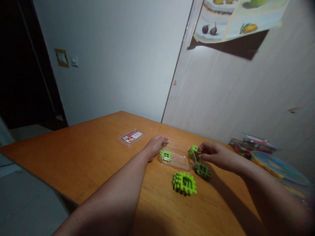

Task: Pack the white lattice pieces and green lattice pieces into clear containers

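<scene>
My left hand (155, 146) rests on the left end of a clear plastic container (177, 159), its fingers curled over the rim. Inside the container lies a small green toothed block (166, 155). My right hand (213, 154) pinches another green block (193, 151) at the container's right end. A darker green block (202, 170) lies on the table just below that hand. A larger bright green assembled piece (184, 183) sits in front of the container.
A clear lid with a red and white label (131, 136) lies further back on the orange wooden table (86, 154). Colourful items and a plastic bag (261, 149) lie at the right against the wall. The table's left edge drops to the floor.
</scene>
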Tool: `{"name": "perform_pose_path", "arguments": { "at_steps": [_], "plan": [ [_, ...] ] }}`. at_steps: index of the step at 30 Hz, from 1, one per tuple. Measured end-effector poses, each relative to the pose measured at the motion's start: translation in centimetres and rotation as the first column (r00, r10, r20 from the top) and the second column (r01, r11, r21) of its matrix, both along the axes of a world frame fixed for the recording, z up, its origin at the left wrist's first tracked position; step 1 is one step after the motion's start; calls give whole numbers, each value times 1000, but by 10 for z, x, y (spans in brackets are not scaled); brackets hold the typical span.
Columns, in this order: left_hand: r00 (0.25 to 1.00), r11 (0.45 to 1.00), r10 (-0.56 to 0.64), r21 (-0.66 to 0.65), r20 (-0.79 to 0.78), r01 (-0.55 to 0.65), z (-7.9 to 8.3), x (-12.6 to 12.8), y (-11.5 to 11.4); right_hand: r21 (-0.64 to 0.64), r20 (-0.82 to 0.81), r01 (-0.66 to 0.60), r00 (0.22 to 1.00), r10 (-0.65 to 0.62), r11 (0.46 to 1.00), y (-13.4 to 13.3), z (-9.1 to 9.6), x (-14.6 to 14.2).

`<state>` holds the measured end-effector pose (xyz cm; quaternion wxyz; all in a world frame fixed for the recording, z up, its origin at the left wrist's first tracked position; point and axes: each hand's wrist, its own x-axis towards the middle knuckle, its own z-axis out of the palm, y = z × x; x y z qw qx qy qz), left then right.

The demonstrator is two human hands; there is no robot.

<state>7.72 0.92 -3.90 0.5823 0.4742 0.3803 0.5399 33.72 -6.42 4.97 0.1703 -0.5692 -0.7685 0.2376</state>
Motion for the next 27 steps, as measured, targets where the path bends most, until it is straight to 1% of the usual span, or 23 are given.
{"name": "perform_pose_path", "arguments": {
  "at_steps": [2,4,6,9,11,14,16,18,20,22,23,25,27],
  "plan": [
    [1000,1000,11,11,-10,-11,2,0,-2,-6,120,6,993,-5,1000,-9,-8,18],
    [1000,1000,20,21,-23,-19,3,-1,-4,-34,193,23,981,-16,999,-16,-19,28],
    [999,1000,24,21,-27,-24,5,-1,-5,-66,217,41,976,-26,997,-22,-28,31],
    [1000,1000,19,18,-16,-19,4,-1,-4,-93,214,53,976,-32,994,-25,-36,27],
    [1000,1000,11,22,-15,-11,4,-2,-3,-86,210,67,976,-47,994,-25,-38,26],
    [1000,1000,3,29,-3,-3,3,-2,-3,-46,203,96,976,-85,994,-23,-37,32],
    [1000,999,0,36,0,1,3,-2,-3,-9,184,96,979,-92,995,-22,-31,37],
    [1000,999,-2,43,-9,2,3,-2,-4,45,162,81,983,-87,996,-20,-22,38],
    [1000,998,2,55,-19,-1,4,-2,-5,109,147,51,987,-67,993,-18,-10,29],
    [1000,998,7,62,-24,-5,4,-2,-5,152,146,3,989,-25,988,-14,1,11],
    [1000,998,8,61,-27,-6,4,-2,-5,149,151,-34,989,11,988,-11,5,-1],
    [999,999,11,45,-32,-9,4,-2,-5,140,174,-83,983,58,987,-2,8,-27],
    [1000,1000,7,29,-28,-6,3,-1,-4,132,213,-108,974,79,985,9,6,-51]
  ]
}}
